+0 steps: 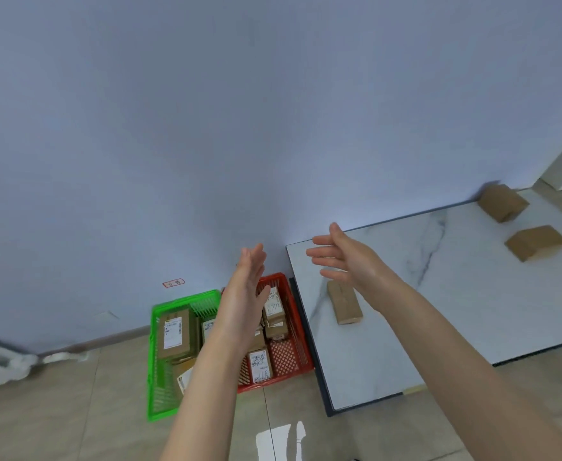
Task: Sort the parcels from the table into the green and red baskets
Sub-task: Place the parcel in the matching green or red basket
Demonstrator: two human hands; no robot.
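Both hands are bare and hold nothing. The left hand [244, 301] is raised edge-on with its fingers straight and close together. The right hand [346, 261] faces it, palm inward, with its fingers spread apart and relaxed.

Below and behind the left hand, two rectangular plastic baskets with lattice walls stand side by side on beige floor tiles. The red basket [301, 327] is directly under that hand's fingers, and the green basket [154, 361] lies to the outer side of its wrist. Both contain brown cardboard parcels with white printed labels. A large labelled box [174, 334] lies in the green one, and several smaller boxes, some marked in black handwriting [260, 364], lie in the red.

Under the right hand is a low table [456, 294] with a smooth white marble-patterned top, grey veining and a dark edge. A plain flat cardboard parcel [344, 306] lies on it just below the right palm, not touched. Two more plain brown parcels [502, 202] [536, 242] sit well apart from that hand, at the table's far corner.

A small red-outlined sticker [173, 283] is stuck on the matte blue-grey wall beyond the left fingertips.
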